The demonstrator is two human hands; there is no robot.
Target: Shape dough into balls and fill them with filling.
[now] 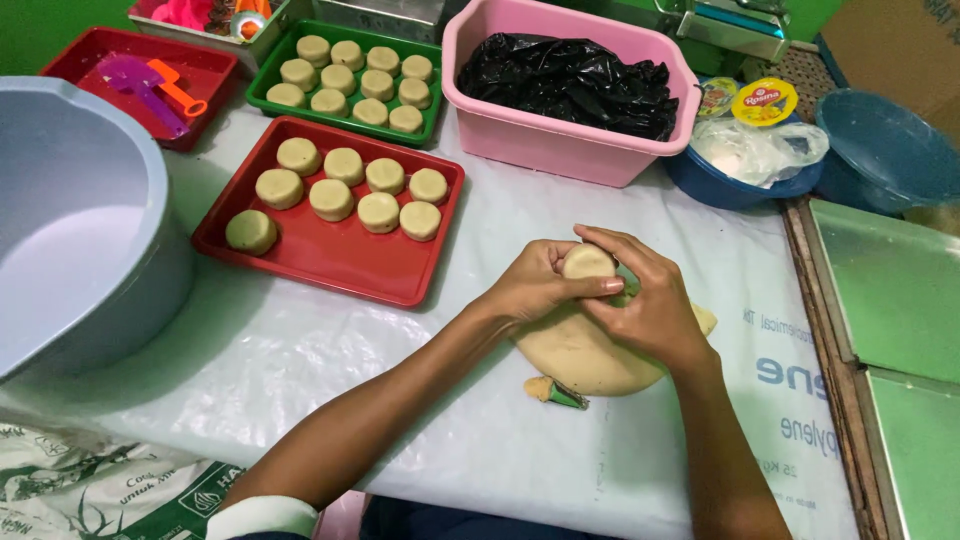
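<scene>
Head view showed our two hands meeting over a small round of dough (587, 262). Our left hand (535, 285) curled around its near left side, fingers bent and closed against it, thumb lying across the front. Our right hand (648, 300) cupped it from the other side, fingers folded over the far edge and pressed to the round, so both hands were closed on it together. The round looked pale beige, smooth and flat-topped, shaped like a thick disc. Something green showed between the fingers of our right hand; we could not tell what it was.

Directly under our hands lay a larger lump of dough (580, 355), same colour, spread flat on the white plastic sheet (300, 350). A small green-tipped scrap (553, 392) lay just beside its near edge.

To the left of our left hand sat a red tray (330, 262) carrying eight shaped discs (331, 199). Beyond it stood a green tray (265, 88) with more discs. Beyond our hands stood a pink tub (560, 140) holding a black bag (570, 80). Far left sat a grey basin (80, 230).
</scene>
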